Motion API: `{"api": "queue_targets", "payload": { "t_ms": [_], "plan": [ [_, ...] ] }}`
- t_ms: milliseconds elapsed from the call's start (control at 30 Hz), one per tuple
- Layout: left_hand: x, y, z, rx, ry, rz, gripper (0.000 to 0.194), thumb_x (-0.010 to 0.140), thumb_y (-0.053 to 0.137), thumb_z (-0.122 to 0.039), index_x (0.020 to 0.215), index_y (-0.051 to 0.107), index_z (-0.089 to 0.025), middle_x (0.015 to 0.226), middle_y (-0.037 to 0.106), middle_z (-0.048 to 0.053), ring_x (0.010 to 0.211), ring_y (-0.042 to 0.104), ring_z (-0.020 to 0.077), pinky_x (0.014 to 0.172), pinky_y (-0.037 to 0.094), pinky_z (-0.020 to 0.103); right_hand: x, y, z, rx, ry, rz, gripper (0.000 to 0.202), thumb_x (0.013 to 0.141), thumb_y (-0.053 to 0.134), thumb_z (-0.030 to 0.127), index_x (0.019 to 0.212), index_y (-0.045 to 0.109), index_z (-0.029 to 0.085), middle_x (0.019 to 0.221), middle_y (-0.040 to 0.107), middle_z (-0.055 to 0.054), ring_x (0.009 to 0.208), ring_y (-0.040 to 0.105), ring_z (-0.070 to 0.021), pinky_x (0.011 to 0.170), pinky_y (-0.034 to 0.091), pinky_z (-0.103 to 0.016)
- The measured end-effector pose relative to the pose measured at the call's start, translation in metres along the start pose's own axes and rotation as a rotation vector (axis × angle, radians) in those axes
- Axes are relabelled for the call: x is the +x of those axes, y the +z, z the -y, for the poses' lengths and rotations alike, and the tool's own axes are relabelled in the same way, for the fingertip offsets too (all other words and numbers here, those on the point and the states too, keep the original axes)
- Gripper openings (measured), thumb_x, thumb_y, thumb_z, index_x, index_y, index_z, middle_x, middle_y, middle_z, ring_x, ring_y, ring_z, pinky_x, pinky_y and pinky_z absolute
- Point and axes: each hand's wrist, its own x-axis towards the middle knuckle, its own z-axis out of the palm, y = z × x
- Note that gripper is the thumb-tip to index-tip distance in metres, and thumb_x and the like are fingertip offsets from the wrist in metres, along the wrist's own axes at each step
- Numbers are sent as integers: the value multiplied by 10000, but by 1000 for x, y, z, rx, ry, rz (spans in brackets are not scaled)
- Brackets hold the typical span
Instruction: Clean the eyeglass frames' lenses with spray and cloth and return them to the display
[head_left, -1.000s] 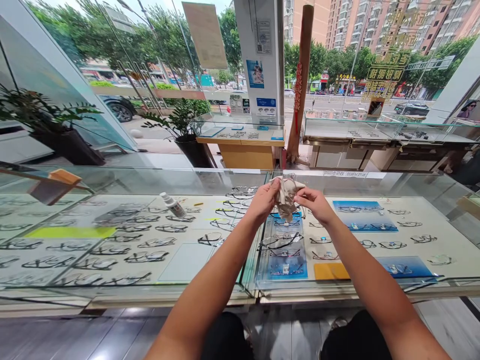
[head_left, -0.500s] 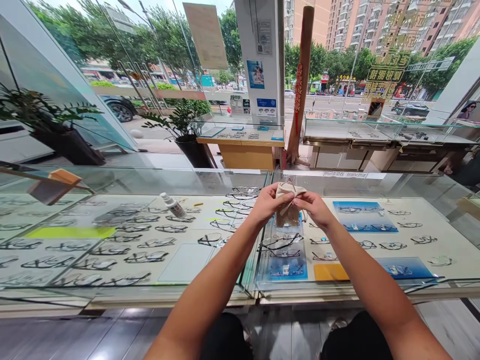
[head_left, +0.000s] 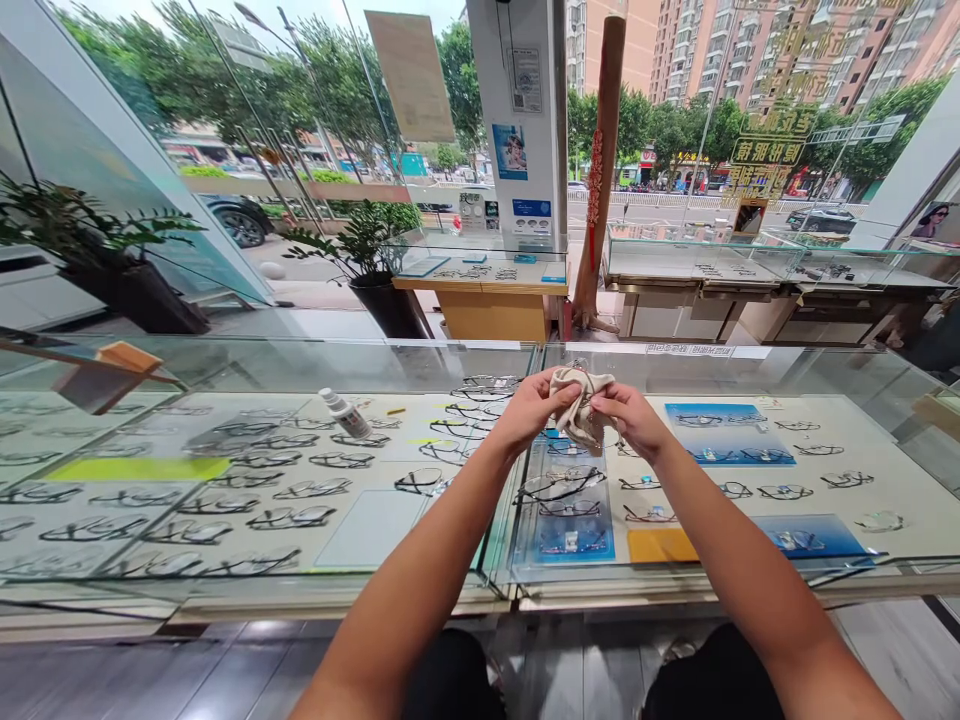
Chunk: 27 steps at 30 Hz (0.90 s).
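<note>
A crumpled beige cloth (head_left: 581,410) is pinched between both hands above the glass display counter (head_left: 480,590). My left hand (head_left: 534,408) is closed on the cloth's left side, thumb pressed on top. On its right side, my right hand (head_left: 628,412) grips the fabric with thumb and fingers. Thin wire-like parts show at the cloth's top and right edges, perhaps of eyeglasses; the folds hide the rest. Below the hands lies a dark pair of eyeglasses (head_left: 561,485). To the left stands a white spray bottle (head_left: 346,414), looking tilted in this view.
Rows of eyeglasses (head_left: 292,517) fill the case on the left. More frames lie on blue cards (head_left: 731,433) at right, near an orange-yellow block (head_left: 661,545). A brown wooden stand (head_left: 112,375) is at far left. Beyond are potted plants (head_left: 386,300) and a wooden post (head_left: 604,170).
The cloth has gone from hanging fairly flat to more bunched and folded between my fingers. Both hands stay in nearly the same place.
</note>
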Motion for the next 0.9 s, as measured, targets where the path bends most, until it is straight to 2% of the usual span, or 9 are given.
{"api": "queue_targets", "payload": {
  "t_ms": [133,333,467,633,733,900],
  "plan": [
    [-2,3,1,15,19,-19,527,585,1023,-470,915,768,-147,812,736,19,700,637,137,695,502,252,1,1,-2,26,17,12,491,610,969,607,746,727,202,739,697,-1,733,620,-160,769,514,-331],
    [1,4,10,17,33,-118,578,609,968,-633,762,714,-137,669,659,-10,587,551,104,597,443,237,1,4,-8,15,19,26,551,560,979,656,761,735,206,778,723,3,761,631,-161,831,512,-342],
    [2,3,12,-34,23,-85,602,621,966,-638,866,749,-133,734,714,19,653,617,133,660,492,257,2,3,-6,0,-6,-6,546,572,969,661,739,707,212,755,703,10,754,620,-162,827,511,-348],
    [-1,8,11,-113,-30,-25,641,571,1031,-492,1048,766,-156,853,770,33,748,677,151,753,527,267,2,3,-6,20,-38,-63,534,583,969,645,741,704,209,759,692,9,749,603,-149,805,500,-326],
    [-2,11,12,-120,-29,-70,617,560,1035,-471,1016,767,-155,855,773,34,753,676,152,758,531,269,2,4,-7,27,-30,-38,546,587,963,663,745,698,212,755,691,9,746,610,-153,801,506,-330],
    [-1,8,13,-83,-21,-116,560,580,1015,-514,919,761,-147,805,754,22,683,650,138,683,508,259,2,4,-8,-48,-22,1,558,615,944,673,756,682,201,743,685,8,724,599,-151,774,497,-336]
  ]
}}
